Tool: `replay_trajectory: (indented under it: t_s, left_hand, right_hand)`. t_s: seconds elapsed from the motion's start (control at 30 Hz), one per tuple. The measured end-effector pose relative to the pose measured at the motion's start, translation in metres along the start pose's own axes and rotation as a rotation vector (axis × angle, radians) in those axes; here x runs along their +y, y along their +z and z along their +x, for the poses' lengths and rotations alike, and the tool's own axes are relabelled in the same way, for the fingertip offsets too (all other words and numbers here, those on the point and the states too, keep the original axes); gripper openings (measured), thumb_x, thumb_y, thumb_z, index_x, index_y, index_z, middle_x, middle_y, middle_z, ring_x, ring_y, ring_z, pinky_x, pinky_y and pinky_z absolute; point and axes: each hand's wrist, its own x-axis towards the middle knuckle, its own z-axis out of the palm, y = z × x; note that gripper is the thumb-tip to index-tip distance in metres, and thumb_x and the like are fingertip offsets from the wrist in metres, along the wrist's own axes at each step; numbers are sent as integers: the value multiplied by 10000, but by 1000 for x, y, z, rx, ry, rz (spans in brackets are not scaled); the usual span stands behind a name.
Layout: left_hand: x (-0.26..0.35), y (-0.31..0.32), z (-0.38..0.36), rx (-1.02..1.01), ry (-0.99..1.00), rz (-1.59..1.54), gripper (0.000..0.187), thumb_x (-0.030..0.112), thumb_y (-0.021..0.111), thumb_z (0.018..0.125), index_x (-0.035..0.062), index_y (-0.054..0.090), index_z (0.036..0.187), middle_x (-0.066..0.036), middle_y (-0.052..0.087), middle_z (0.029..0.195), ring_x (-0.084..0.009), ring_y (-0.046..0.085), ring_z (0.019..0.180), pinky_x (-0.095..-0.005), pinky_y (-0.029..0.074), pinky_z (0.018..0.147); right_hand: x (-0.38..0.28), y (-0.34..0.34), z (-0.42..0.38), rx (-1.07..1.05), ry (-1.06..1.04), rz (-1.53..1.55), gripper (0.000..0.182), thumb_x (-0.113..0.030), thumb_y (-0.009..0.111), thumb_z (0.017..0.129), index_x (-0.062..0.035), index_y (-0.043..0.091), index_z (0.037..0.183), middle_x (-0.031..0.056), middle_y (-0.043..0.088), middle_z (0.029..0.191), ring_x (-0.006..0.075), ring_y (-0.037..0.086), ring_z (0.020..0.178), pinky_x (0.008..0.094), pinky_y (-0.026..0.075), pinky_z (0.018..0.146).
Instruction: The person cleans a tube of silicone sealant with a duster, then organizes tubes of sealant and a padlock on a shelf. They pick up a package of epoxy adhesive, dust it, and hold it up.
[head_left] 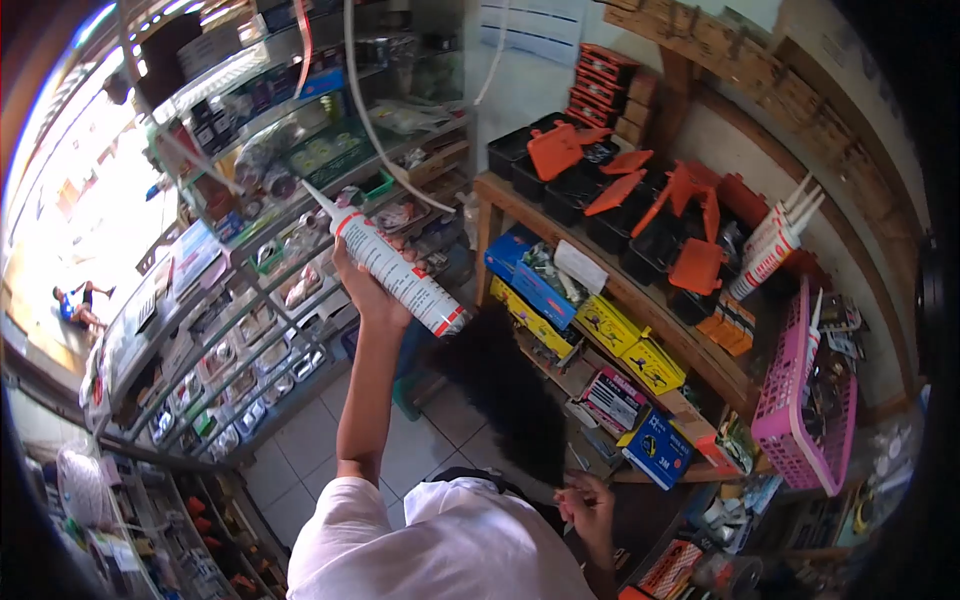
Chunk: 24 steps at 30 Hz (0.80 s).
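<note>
My left hand (369, 298) is raised and wrapped round a white sealant cartridge (395, 266) with red and dark print. The cartridge is tilted, its pointed nozzle toward the upper left. Close by its lower end is the fluffy head of a black feather duster (510, 395). Lower down on the right, the fingers of my right hand (588, 502) are curled at the other end of the duster, and its handle is mostly hidden.
On the wooden shelf (640, 300) at right stand black bins with orange lids (553, 152) and more sealant cartridges (770, 245). A pink basket (790, 400) hangs beside it. Left are glass display shelves (240, 370) full of packets. A person (80, 305) sits outside.
</note>
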Motion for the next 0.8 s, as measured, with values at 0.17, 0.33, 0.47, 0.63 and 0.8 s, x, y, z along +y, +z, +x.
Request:
replay_trajectory:
  t_s: [0.17, 0.33, 0.47, 0.63, 0.8]
  left_hand:
    - [-42, 4, 4, -17, -211, -102, 532, 616, 423, 870, 91, 491, 922, -67, 520, 728, -205, 530, 606, -384, 475, 549]
    - [-84, 27, 0, -25, -235, -19, 547, 622, 424, 868, 83, 498, 912, -78, 530, 713, -208, 535, 604, -365, 471, 547]
    - [-108, 39, 0, -85, -370, -29, 566, 642, 402, 865, 84, 490, 893, -78, 533, 706, -218, 533, 589, -366, 465, 542]
    - [-135, 68, -8, -149, -376, 131, 566, 650, 347, 881, 98, 472, 903, -79, 531, 696, -225, 538, 576, -382, 463, 531]
    - [-156, 84, -17, -200, -389, 110, 519, 611, 349, 904, 113, 494, 902, -74, 545, 662, -224, 543, 532, -360, 456, 465]
  right_hand:
    - [-11, -40, -30, 6, 19, -141, 168, 6, 601, 844, 72, 659, 987, 132, 673, 763, 72, 523, 517, 217, 412, 459]
    - [-26, -58, -60, 196, 12, -211, 187, 25, 577, 847, 81, 656, 1007, 135, 679, 774, 72, 529, 525, 215, 422, 471]
    - [-19, -60, -82, 236, 125, -120, 186, 14, 590, 855, 74, 657, 1018, 129, 682, 772, 69, 533, 526, 227, 431, 474]
    - [-28, -39, -100, 177, 118, -20, 187, -22, 621, 866, 67, 659, 1027, 118, 683, 774, 61, 534, 533, 217, 421, 456]
    - [-22, -44, -109, 400, 111, -120, 234, -140, 637, 902, -1, 671, 1088, 71, 693, 818, 53, 537, 577, 218, 433, 496]
